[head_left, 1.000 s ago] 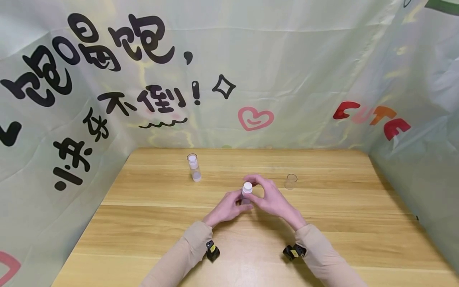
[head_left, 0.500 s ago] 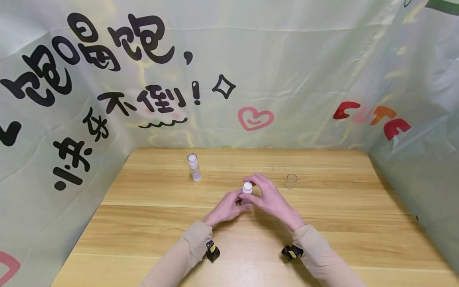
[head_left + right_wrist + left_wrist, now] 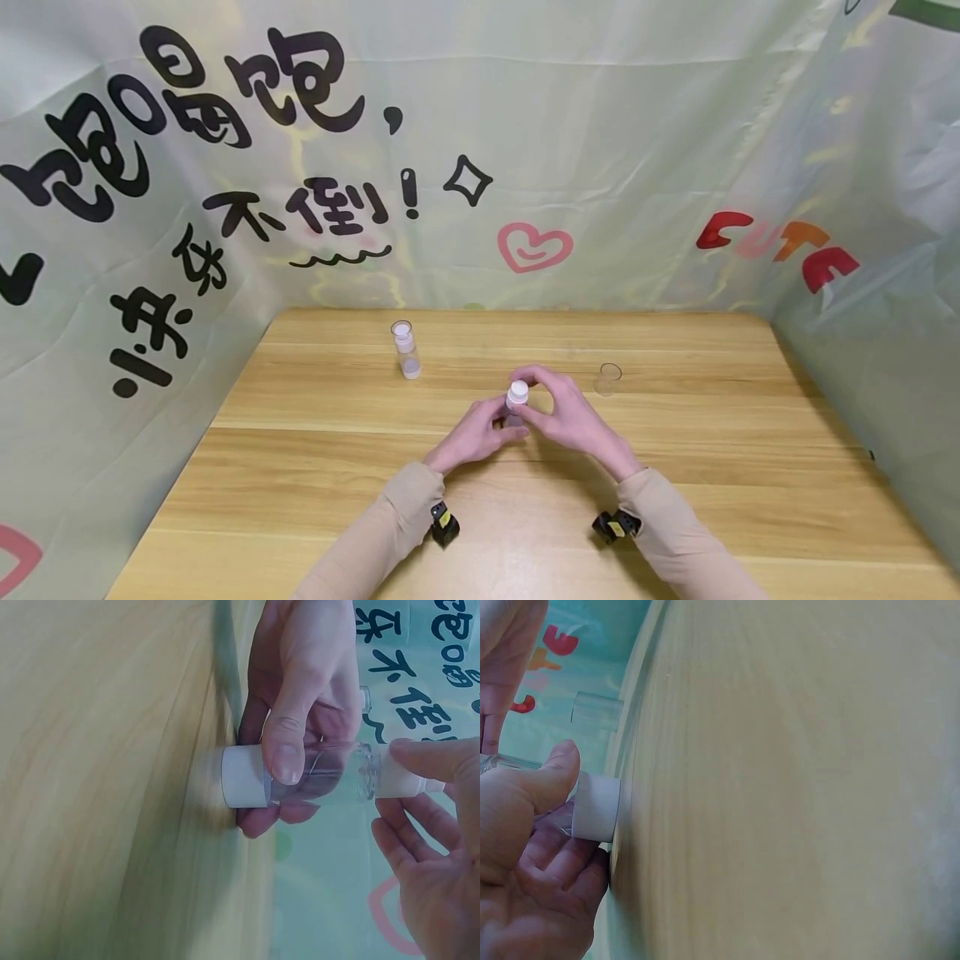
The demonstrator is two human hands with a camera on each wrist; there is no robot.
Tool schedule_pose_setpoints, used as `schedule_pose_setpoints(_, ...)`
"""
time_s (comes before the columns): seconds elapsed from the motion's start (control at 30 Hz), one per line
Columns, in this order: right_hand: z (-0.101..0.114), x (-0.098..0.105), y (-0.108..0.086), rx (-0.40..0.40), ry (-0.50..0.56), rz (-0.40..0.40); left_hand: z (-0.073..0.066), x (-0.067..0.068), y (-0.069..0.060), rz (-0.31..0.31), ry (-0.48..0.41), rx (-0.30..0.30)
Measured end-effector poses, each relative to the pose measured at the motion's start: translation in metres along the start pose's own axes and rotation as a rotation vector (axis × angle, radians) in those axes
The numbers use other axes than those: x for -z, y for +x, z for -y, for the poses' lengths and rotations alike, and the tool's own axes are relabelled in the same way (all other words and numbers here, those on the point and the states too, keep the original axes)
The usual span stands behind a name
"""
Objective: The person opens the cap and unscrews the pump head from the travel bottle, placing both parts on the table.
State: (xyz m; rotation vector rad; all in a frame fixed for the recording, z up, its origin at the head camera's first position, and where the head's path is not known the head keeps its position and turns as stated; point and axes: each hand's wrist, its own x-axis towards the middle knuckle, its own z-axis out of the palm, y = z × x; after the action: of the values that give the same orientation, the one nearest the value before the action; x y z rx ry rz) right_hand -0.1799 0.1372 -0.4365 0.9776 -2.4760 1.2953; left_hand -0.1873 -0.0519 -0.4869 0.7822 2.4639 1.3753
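Note:
A small clear bottle (image 3: 517,400) with a white top stands upright on the table between both hands. My left hand (image 3: 474,433) grips its lower body, thumb on the near side. Around the white collar near the top, my right hand (image 3: 566,412) pinches with thumb and fingers. The left wrist view shows the bottle's white base (image 3: 596,807) at the tabletop, beside the left hand (image 3: 525,855). In the right wrist view, the right thumb presses the white collar (image 3: 396,774), while the left hand (image 3: 300,690) wraps the clear body.
A similar bottle (image 3: 406,354) stands at the back left of the wooden table (image 3: 337,492), a clear cover over its top. A transparent cap (image 3: 608,381) stands to the right, behind the right hand. Printed cloth (image 3: 637,150) hangs behind and at both sides.
My right hand shifted slightly left and then back right at the bottle's collar. The left hand and the bottle have stayed in place.

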Motion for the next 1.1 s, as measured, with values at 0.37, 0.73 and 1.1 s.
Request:
schedule_pose_setpoints(0.37,-0.0001,-0.0021,0.0014,0.044,-0.017,0.027,0.0016,0.0003,0.0017,-0.010,0.017,-0.012)
schedule_pose_setpoints(0.73,0.0006,-0.0068,0.0042,0.095,-0.069,-0.030,0.0005,-0.0002,0.0006,-0.008,0.009,-0.030)
schedule_pose_setpoints(1.1,-0.0012,-0.0038,0.0003,0.043,-0.044,-0.012,-0.0002,-0.0002,0.0011,-0.012,0.024,-0.034)
